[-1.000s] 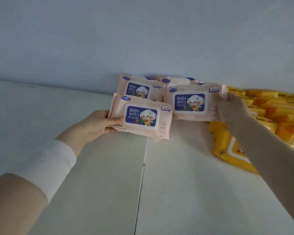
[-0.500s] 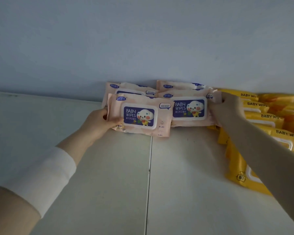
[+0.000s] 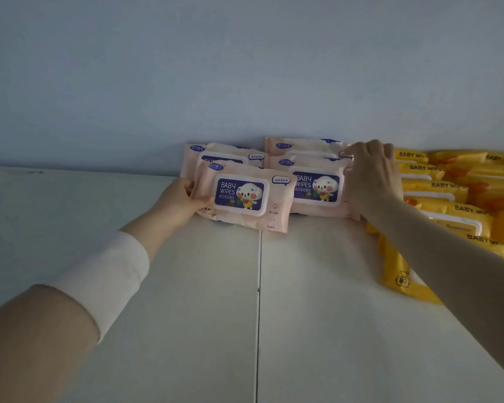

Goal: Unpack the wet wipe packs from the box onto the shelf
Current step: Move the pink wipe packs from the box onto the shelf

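Left sleeve white cuff, arm reaching up. Left hand fingers closed on the left end of the front pink baby wipes pack, thumb under, pack tilted, its lower edge at the shelf top.

Vs a second ago: that pack has moved up and in, now overlapping the pink stack behind it and touching the right pink pack. Basically seated, not yet released.

Right hand is no longer pinching the right pack's corner; fingers now curled loosely against the right ends of the two pink stacks, squaring them. Can't tell if it grips anything.

Yellow wipes packs piled just right, touching that arm.

Box not in view. Judgement: this pair is nearly placed.
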### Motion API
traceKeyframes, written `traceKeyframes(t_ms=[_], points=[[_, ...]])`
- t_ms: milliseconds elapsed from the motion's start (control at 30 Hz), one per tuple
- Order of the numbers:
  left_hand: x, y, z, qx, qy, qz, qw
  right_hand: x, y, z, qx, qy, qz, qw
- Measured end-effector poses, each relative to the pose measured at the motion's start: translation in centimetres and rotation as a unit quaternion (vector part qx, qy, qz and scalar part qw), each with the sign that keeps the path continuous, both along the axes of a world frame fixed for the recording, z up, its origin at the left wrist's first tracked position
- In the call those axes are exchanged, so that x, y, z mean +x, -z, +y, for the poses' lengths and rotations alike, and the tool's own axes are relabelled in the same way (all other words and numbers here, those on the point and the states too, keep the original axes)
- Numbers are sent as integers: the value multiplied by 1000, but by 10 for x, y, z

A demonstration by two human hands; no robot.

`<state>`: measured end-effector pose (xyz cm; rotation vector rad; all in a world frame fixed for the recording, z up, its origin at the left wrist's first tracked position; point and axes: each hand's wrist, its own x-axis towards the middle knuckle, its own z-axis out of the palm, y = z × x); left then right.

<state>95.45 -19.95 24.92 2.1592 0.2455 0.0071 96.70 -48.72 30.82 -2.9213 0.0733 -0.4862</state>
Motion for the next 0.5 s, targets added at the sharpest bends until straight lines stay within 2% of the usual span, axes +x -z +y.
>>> traceKeyframes(t_ms=[100,167,233,333,400,500], points=[[-6,-10,-1,115,-22,-16,993,-26,-6,-4,-66,-25,-7,997],[-20,-25,-10,234,-40,-62,969,-51,-7,-5,-117,-31,12,993],[-40,-41,-27,359,24,-130,924,-80,-4,-6,-162,-21,46,986],[-75,-64,-61,522,171,-165,819,-130,-2,-10,-219,-5,109,970],[-101,-76,-91,574,233,-153,770,-167,-4,-18,-230,16,142,963],[-146,-89,-145,595,292,-156,733,-224,-9,-42,-184,54,175,966]])
